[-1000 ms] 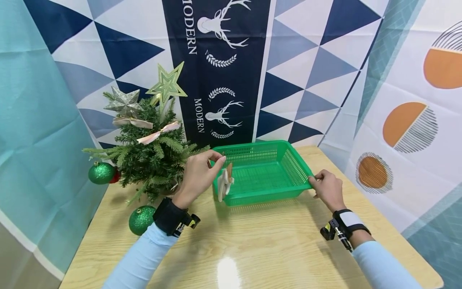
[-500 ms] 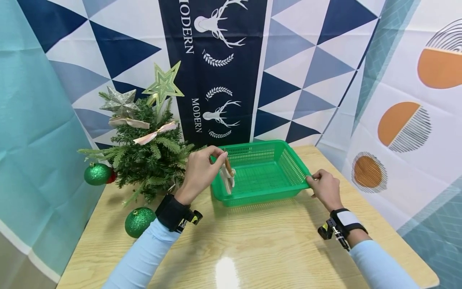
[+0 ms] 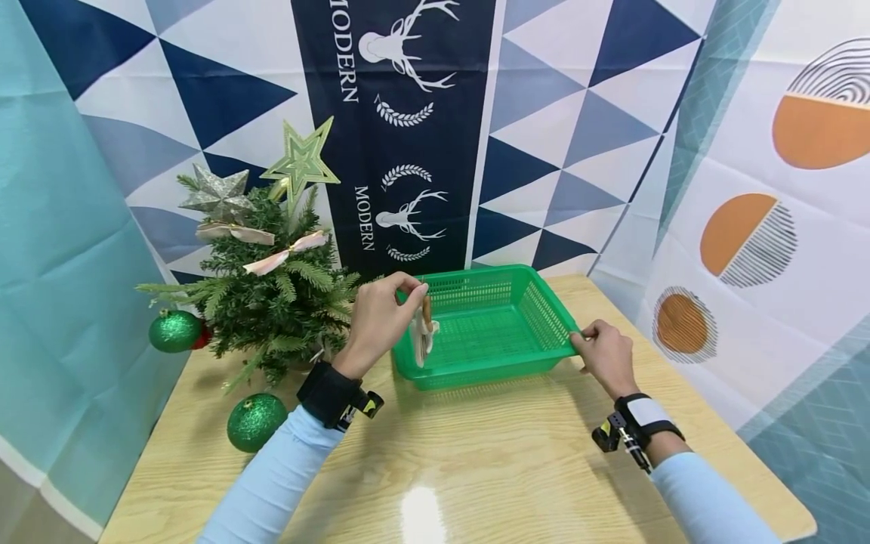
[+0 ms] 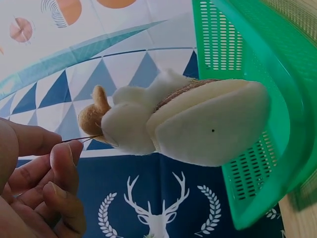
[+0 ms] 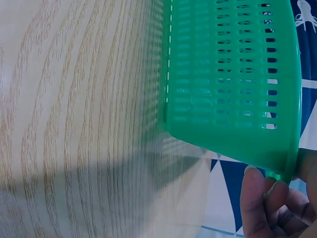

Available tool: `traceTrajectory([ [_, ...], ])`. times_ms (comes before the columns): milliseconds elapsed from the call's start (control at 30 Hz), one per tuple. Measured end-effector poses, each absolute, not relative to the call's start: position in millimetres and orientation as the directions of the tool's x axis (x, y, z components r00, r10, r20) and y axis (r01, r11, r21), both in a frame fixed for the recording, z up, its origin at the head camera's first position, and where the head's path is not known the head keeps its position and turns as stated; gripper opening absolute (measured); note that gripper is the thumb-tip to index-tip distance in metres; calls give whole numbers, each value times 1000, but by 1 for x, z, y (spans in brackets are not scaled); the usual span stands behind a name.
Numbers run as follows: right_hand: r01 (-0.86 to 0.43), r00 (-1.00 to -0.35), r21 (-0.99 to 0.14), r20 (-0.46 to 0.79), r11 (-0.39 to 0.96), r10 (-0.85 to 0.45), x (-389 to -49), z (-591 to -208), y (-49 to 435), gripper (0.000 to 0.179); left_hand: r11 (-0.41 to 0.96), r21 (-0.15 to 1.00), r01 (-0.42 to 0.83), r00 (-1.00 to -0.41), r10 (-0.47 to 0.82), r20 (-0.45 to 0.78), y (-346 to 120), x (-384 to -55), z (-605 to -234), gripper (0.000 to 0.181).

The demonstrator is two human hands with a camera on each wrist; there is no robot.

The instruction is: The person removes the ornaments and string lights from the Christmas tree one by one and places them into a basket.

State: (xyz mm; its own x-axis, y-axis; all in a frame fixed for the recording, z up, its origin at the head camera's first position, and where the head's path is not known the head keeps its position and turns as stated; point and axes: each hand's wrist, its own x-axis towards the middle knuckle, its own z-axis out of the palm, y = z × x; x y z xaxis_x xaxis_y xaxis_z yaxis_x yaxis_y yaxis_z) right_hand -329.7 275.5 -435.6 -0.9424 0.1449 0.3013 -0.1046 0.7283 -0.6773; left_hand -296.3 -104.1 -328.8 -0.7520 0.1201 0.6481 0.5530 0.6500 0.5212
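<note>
My left hand pinches a thin cord between thumb and forefinger. From that cord hangs a plush ornament, over the left end of the green basket. Seen in the left wrist view, the plush ornament has a tan top, a fluffy white collar and a cream lower body with a brown band. At the basket's near right corner my right hand grips the rim. In the right wrist view its fingers curl under the rim of the basket.
A small Christmas tree with star ornaments and bows stands at the left. One green glitter bauble lies on the wooden table; another green bauble hangs by the tree. Patterned cloth covers the walls behind.
The plush ornament first swung a little inward over the basket, then back left, and hangs straighter. My right hand keeps its hold on the rim. The head view has shifted slightly right.
</note>
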Motion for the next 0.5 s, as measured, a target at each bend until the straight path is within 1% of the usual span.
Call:
traceTrajectory([
  [267, -112, -939, -678, 311, 726, 146, -329, -436, 275, 24, 650, 528, 546, -758, 116, 642, -102, -306, -334, 16],
  [500, -104, -938, -678, 310, 728, 154, -331, -438, 276, 24, 660, 546, 516, -780, 98, 618, -101, -313, -340, 16],
])
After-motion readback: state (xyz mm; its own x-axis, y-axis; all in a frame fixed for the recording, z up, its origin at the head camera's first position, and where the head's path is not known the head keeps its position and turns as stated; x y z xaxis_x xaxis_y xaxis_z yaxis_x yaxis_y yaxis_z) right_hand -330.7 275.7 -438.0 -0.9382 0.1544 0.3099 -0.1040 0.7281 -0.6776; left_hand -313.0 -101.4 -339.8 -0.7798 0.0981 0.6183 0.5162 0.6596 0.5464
